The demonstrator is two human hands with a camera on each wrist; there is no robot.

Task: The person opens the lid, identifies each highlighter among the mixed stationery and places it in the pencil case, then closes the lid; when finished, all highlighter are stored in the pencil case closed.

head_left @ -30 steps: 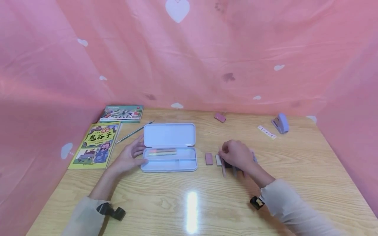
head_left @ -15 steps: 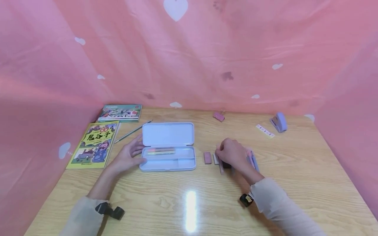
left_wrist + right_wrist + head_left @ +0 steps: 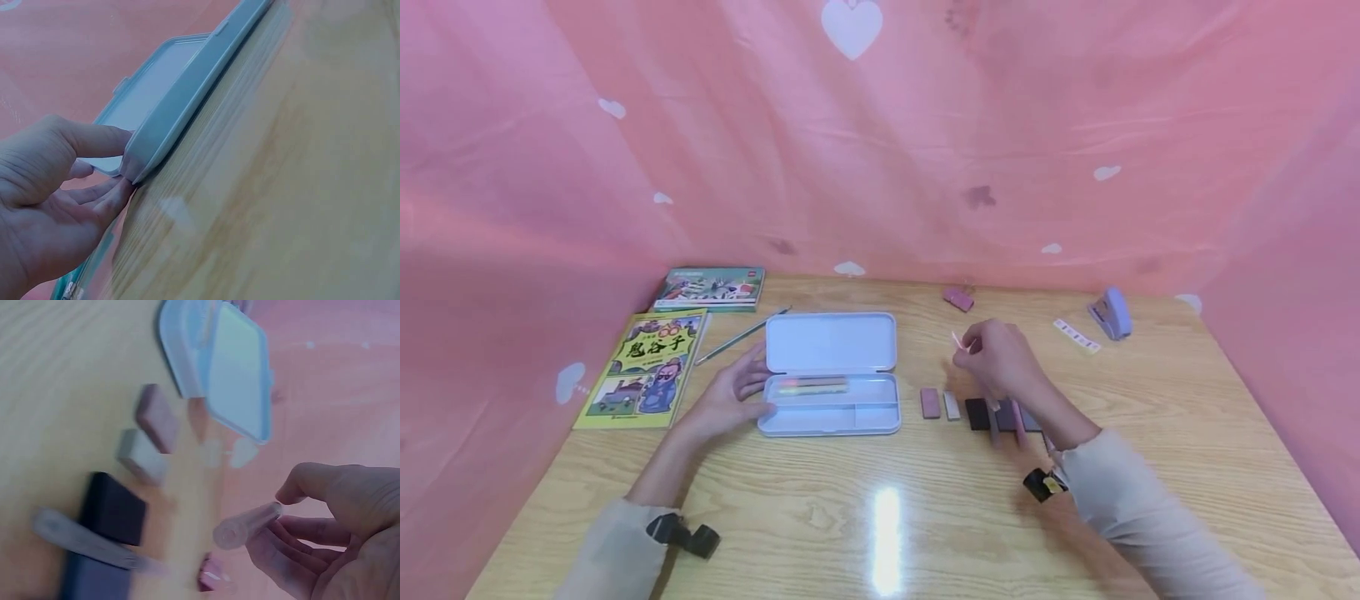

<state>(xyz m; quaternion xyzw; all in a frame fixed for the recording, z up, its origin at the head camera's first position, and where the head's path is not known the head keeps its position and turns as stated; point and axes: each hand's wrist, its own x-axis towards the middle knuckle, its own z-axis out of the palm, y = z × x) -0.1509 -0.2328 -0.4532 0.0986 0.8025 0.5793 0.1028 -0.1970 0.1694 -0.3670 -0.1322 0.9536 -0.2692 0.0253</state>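
Observation:
An open pale blue pencil case (image 3: 831, 342) lies on the table with two slim pens (image 3: 812, 386) in its back compartment. My left hand (image 3: 727, 402) holds the case's left end; in the left wrist view the thumb and fingers pinch its corner. Raised over the table to the right, my right hand (image 3: 1002, 360) pinches a pale pinkish pen (image 3: 247, 526) between thumb and fingers. Below that hand are a black block (image 3: 977, 414) and dark bluish blocks (image 3: 1006, 416), with more pens (image 3: 1019, 427) lying across them. The arm partly hides these.
A pink eraser (image 3: 930, 403) and a whitish eraser (image 3: 952, 406) lie between case and blocks. Behind are a pink binder clip (image 3: 958, 298), a patterned strip (image 3: 1077, 336) and a purple stapler (image 3: 1112, 314). Books (image 3: 643, 367) and a pencil (image 3: 741, 337) lie at left.
My right hand has lifted a pen off the row of blocks and moved up and away from me, uncovering the black block. The left hand stays on the case.

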